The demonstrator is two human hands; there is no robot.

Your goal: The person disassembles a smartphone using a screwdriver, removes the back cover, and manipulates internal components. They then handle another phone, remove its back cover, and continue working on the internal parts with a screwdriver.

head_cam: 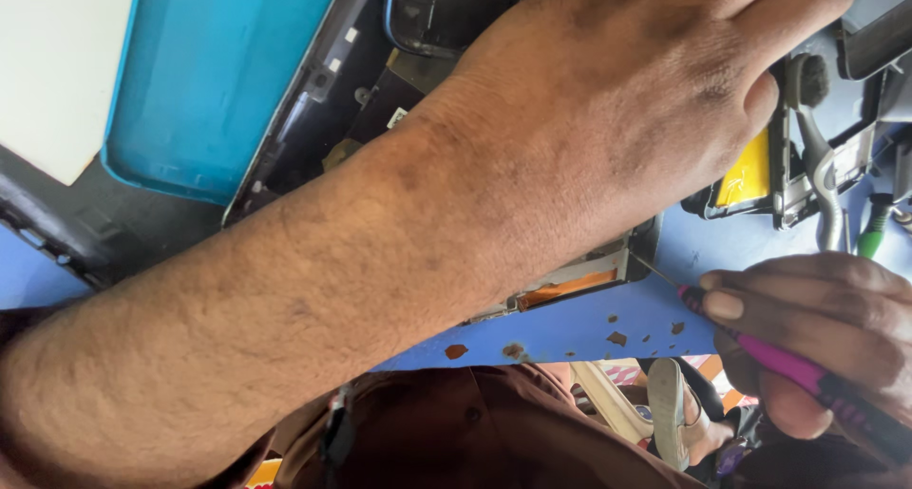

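My left forearm crosses the whole view from lower left to upper right. My left hand (655,80) reaches over an opened black device (351,99) whose inner parts show; its fingers run past the top edge, so what they touch is hidden. My right hand (817,337) at the lower right grips a screwdriver with a pink and black handle (798,370). Its thin metal tip (655,270) points at the near edge of the device, by an orange strip (570,287).
A blue table (579,327) with chipped paint lies under everything. A blue-backed panel (209,71) and a white sheet (57,61) sit at the upper left. Another opened device with a yellow part (750,175), metal tweezers (828,199) and a green-handled tool (872,230) lie at the right.
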